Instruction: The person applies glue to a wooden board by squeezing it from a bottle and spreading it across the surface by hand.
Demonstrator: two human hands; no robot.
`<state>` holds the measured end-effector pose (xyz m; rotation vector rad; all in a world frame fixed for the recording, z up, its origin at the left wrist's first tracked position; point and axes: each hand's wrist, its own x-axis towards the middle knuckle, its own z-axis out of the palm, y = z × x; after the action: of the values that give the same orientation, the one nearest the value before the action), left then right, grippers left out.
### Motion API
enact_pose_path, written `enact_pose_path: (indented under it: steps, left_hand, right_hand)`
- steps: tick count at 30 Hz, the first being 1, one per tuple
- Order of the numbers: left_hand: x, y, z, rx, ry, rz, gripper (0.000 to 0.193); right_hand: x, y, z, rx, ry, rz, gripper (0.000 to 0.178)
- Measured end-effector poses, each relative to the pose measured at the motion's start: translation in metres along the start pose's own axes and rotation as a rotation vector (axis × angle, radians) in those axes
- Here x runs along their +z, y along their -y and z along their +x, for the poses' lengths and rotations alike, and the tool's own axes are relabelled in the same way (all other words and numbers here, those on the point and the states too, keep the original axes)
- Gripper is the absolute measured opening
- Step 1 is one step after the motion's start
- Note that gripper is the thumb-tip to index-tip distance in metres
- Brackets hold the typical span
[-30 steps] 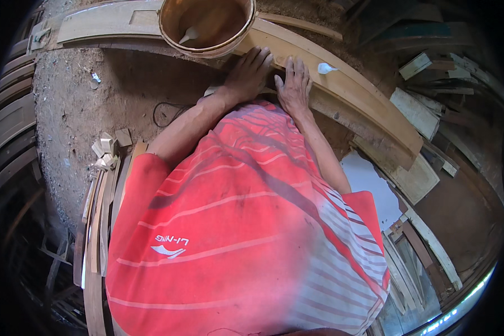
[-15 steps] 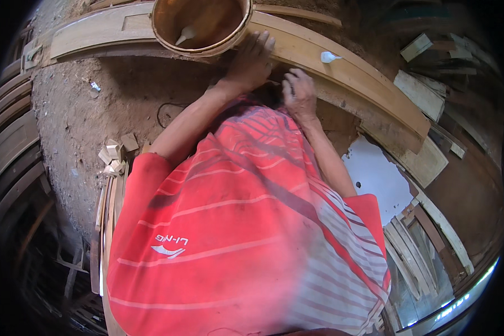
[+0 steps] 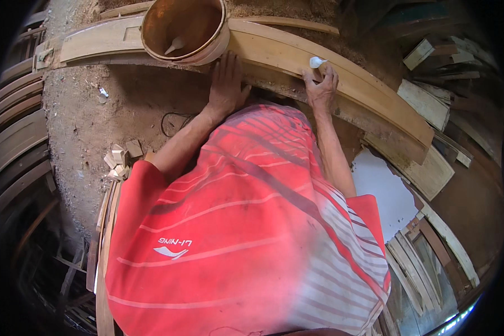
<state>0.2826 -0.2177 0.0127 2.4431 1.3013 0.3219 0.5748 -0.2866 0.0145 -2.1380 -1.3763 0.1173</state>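
A long wooden plank [image 3: 274, 47] with raised edges lies across the far side in front of me. On its left part stands a round brownish bucket [image 3: 224, 35], and a small white nozzle-shaped piece [image 3: 176, 45] is inside it. My left hand [image 3: 225, 87] lies with fingers stretched at the plank's near edge, just below the bucket. My right hand [image 3: 321, 92] reaches over the same edge farther right, thumb and fingers apart. Its fingertips are close to a small white cone-shaped piece [image 3: 317, 61] on the plank; whether they touch it I cannot tell.
Wooden offcuts [image 3: 117, 159] are piled on the dusty ground [image 3: 75, 134] at left. Dark wooden panels [image 3: 18, 143] line the left side. At right lie a white irregular sheet [image 3: 383, 190], pale boards [image 3: 425, 103] and several long strips [image 3: 414, 269].
My left hand has drawn back toward me and left, to below the bucket. My right hand has moved right and forward, up to the white cone-shaped piece. The view has shifted slightly.
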Motion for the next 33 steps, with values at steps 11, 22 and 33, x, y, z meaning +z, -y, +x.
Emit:
enact_pose_path:
  steps: [11, 22, 33]
  left_hand:
    - [0.007, 0.027, 0.012, -0.156, 0.042, -0.007, 0.087]
    - [0.0, 0.04, -0.017, -0.238, 0.009, -0.022, 0.094]
    - [-0.001, 0.023, -0.014, -0.238, 0.054, -0.057, 0.09]
  right_hand:
    - [0.039, 0.041, 0.023, -0.129, 0.12, 0.207, 0.031]
    - [-0.005, 0.098, 0.019, -0.196, 0.601, 0.281, 0.026]
    - [-0.022, 0.098, 0.016, -0.203, 0.622, 0.213, 0.027]
